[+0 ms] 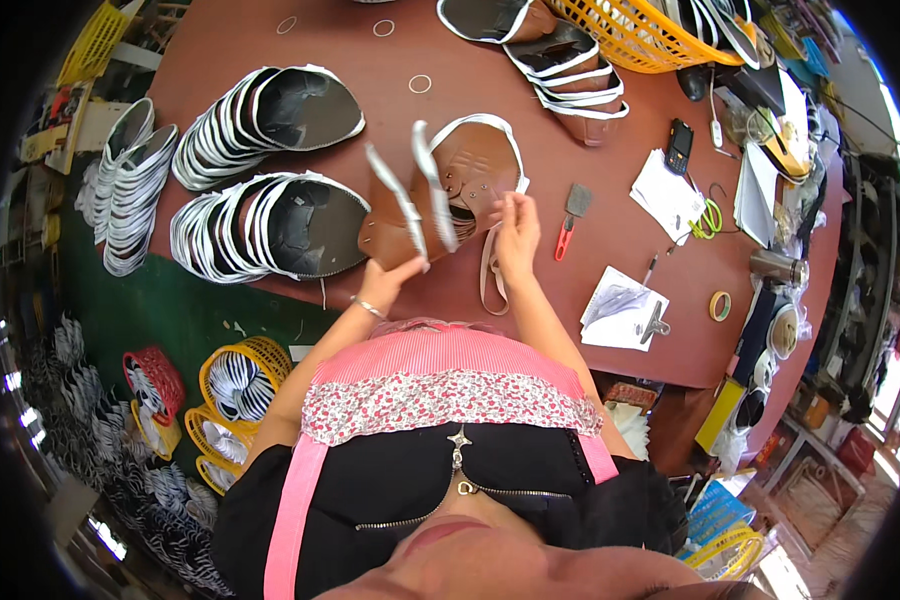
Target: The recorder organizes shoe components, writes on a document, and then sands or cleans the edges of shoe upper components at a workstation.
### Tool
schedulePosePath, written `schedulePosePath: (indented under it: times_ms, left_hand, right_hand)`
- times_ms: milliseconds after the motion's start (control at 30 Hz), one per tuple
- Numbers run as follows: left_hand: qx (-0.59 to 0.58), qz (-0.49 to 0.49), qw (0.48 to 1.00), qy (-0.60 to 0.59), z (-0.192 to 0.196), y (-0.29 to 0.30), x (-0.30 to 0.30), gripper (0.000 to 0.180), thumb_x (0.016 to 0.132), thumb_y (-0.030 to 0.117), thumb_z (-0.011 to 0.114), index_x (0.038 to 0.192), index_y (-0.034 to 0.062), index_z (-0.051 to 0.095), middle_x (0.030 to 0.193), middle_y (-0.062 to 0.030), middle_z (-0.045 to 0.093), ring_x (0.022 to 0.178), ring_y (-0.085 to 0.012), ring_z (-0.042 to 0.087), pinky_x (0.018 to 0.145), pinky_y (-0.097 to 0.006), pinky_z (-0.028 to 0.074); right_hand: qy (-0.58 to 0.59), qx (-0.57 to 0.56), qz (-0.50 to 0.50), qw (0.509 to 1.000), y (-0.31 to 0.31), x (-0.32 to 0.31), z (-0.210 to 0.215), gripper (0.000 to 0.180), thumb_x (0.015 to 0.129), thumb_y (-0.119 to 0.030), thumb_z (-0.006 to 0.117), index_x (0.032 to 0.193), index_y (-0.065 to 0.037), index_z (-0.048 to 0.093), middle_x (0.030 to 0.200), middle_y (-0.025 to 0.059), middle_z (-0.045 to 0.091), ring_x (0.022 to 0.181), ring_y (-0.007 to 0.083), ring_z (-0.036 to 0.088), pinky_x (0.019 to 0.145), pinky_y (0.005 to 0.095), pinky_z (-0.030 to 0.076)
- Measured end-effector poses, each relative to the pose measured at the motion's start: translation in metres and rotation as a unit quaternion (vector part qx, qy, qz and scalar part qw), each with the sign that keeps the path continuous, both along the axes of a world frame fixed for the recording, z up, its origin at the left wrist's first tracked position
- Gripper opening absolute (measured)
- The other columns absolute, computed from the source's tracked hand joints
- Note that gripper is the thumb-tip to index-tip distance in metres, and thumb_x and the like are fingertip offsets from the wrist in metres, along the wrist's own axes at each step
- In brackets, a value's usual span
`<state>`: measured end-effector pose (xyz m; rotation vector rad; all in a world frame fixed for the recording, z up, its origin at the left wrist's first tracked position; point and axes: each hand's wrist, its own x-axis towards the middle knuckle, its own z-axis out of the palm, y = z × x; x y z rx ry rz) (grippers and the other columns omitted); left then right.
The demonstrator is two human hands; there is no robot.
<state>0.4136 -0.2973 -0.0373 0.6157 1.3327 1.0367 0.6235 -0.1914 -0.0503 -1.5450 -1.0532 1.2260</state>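
Left hand (395,272) closed from below around a bundle of brown shoe uppers (440,195) at centre frame, lifted off the table (450,300) and fanned, seemingly so that single pieces can be reached. Right hand (515,228) pinching with the fingertips at the bundle's right edge, beside a hanging strap (490,275). At upper left, two fanned stacks of black uppers (270,175); right of centre, one red-handled brush (570,222) and one clipboard (622,310), laid within reach.

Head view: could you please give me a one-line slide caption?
Left hand holds brown white-edged shoe uppers over a reddish table; right hand pinches one strap.
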Motion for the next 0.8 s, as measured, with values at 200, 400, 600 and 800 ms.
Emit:
schedulePosePath:
  times_ms: [200, 400, 600, 800]
  left_hand:
    - [-0.096, 0.065, 0.977, -0.177, 0.014, -0.004, -0.048, 0.044, 0.087, 0.007, 0.072, 0.128, 0.0029, 0.057, 0.118, -0.0050, 0.066, 0.107, -0.0171, 0.064, 0.092, -0.033, 0.052]
    - [0.076, -0.124, 0.984, 0.104, 0.048, 0.004, -0.038, 0.041, 0.088, 0.010, 0.075, 0.123, -0.0022, 0.060, 0.109, -0.0047, 0.068, 0.094, -0.0123, 0.063, 0.085, -0.029, 0.052]
    - [-0.123, 0.010, 0.984, 0.130, 0.033, 0.043, -0.120, 0.049, 0.094, 0.040, 0.067, 0.103, -0.0076, 0.070, 0.095, -0.0102, 0.072, 0.086, -0.0137, 0.065, 0.079, -0.031, 0.051]
    - [-0.080, 0.001, 0.828, 0.555, 0.013, 0.062, -0.188, 0.100, 0.078, 0.068, 0.068, 0.126, -0.0177, 0.052, 0.124, -0.0359, 0.059, 0.117, -0.0451, 0.059, 0.101, -0.042, 0.045]
  right_hand:
    - [-0.118, 0.004, -0.087, 0.989, 0.024, 0.024, -0.074, 0.015, 0.091, -0.016, 0.069, 0.097, -0.003, 0.064, 0.092, 0.0103, 0.060, 0.077, 0.0192, 0.062, 0.074, 0.0343, 0.051]
    - [-0.232, 0.083, -0.041, 0.968, 0.029, 0.029, -0.066, 0.006, 0.090, -0.010, 0.064, 0.093, -0.006, 0.062, 0.087, 0.0138, 0.062, 0.079, 0.0308, 0.062, 0.074, 0.0422, 0.050]
    - [-0.303, 0.083, -0.073, 0.946, 0.039, 0.038, -0.062, 0.009, 0.092, -0.008, 0.061, 0.091, 0.001, 0.057, 0.086, 0.0159, 0.058, 0.081, 0.0318, 0.057, 0.077, 0.0423, 0.047]
    - [-0.370, 0.131, -0.019, 0.920, 0.028, 0.031, -0.041, 0.009, 0.090, -0.004, 0.060, 0.093, 0.001, 0.053, 0.100, 0.0188, 0.053, 0.089, 0.0368, 0.053, 0.082, 0.0450, 0.043]
